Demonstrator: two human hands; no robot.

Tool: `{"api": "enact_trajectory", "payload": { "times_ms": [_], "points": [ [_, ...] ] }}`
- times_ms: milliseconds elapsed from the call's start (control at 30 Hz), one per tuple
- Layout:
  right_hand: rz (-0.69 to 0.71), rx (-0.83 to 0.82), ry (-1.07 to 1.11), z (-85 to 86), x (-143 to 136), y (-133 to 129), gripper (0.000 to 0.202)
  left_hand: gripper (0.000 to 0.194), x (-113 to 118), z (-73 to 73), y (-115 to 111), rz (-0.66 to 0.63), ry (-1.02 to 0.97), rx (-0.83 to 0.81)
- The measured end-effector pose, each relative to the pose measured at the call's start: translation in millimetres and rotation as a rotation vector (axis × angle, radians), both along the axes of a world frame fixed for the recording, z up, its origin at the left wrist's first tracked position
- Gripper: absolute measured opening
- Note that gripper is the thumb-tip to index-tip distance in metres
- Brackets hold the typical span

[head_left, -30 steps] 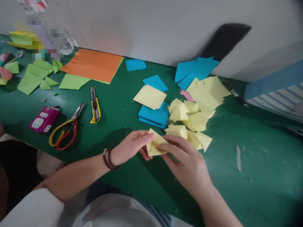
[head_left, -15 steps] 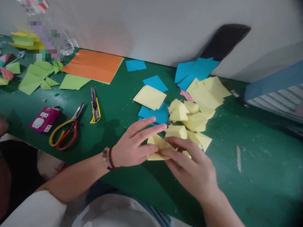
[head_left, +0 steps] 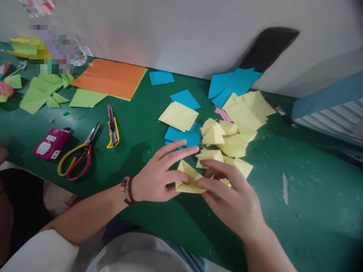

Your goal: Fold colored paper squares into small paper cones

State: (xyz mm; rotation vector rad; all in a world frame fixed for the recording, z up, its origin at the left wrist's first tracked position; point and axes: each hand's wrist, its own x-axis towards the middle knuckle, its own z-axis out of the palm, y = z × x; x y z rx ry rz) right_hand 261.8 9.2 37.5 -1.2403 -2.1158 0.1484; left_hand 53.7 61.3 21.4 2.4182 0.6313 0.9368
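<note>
A folded piece of pale yellow paper [head_left: 187, 182] is pinched between my two hands above the table's near edge. My left hand [head_left: 159, 173] grips its left side with thumb and index finger, the other fingers stretched out above. On its right side, the fingers of my right hand [head_left: 229, 192] press the paper and hide part of it. Just beyond lie several folded yellow paper pieces [head_left: 235, 145]. A stack of blue paper squares [head_left: 181, 136] sits behind my left fingertips, with flat yellow squares [head_left: 179, 115] on top of it.
Scissors [head_left: 76, 156], a yellow box cutter [head_left: 113, 128] and a purple box [head_left: 52, 143] lie to the left. Orange sheets [head_left: 110, 78] and green paper pieces [head_left: 36, 92] are at the back left. A loose blade-like strip [head_left: 285, 189] lies right. Another person's arm shows at far left.
The yellow paper between my hands has opened slightly at its fold, and my right fingers have shifted on it. The view has moved a little.
</note>
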Motion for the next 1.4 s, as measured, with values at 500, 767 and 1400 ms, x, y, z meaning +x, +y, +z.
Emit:
{"api": "enact_trajectory", "payload": {
  "times_ms": [500,767,1400],
  "points": [
    [-0.011,-0.645,0.531,7.7,-1.3,1.3,0.022,0.023,-3.6,6.3,10.4,-0.312,-0.273,-1.023],
    [-0.021,-0.817,0.744,1.7,-10.7,1.0,0.019,0.050,5.5,-0.1,4.0,-0.282,-0.442,-1.575],
    [-0.132,-1.146,1.337,-10.8,-20.4,-0.4,0.052,0.058,12.8,-7.7,0.4,-0.237,-0.587,-1.848]
  ]
}}
